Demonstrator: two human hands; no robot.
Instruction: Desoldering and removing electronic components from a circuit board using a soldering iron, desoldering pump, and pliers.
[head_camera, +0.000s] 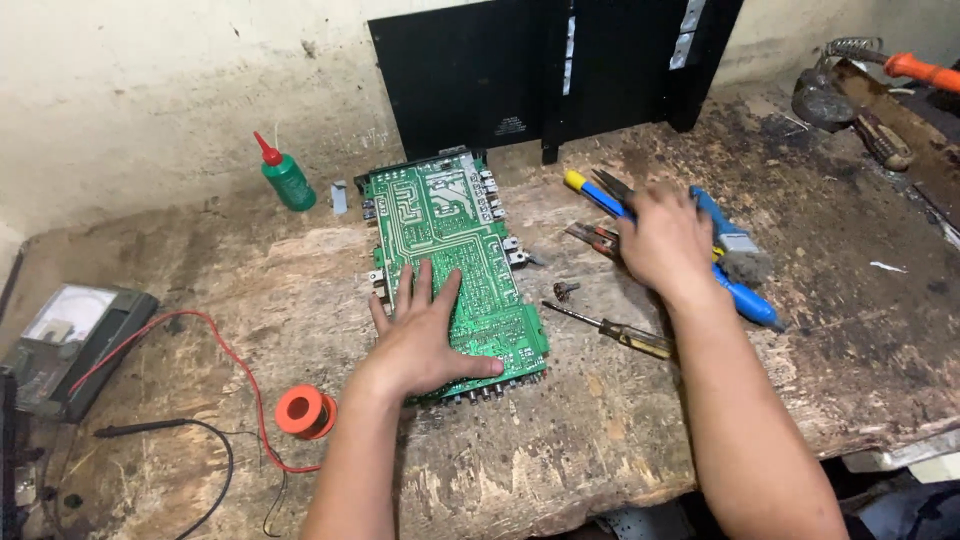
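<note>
So the green circuit board (455, 265) is lying solder side up in the middle of the worn wooden desk (600, 430), and the left hand (425, 335) is flat on its near end, fingers (420, 285) spread wide and straight, pressing down rather than gripping anything. The thumb points off to the right along the board's near edge.

The board looks light and stiff, but I'd say fragile: thin traces and solder points on the face, connectors sticking out along the sides. Best held by the bare edges, not the face.

The right hand (665, 240) is over a pile of tools to the right of the board, fingers curled down onto a blue-handled tool (735, 285) with a yellow-tipped one (590, 190) poking out past the fingertips. Can't tell if it has actually closed around anything or is just resting on top.

Between the two hands sits a screwdriver (610, 330) with a brownish handle. Out past the left fingertips there's a green bottle with a red nozzle (285, 175), and to the left of the wrist an orange spool of solder (305, 410) and a meter (65, 345) with red and black leads.
</note>
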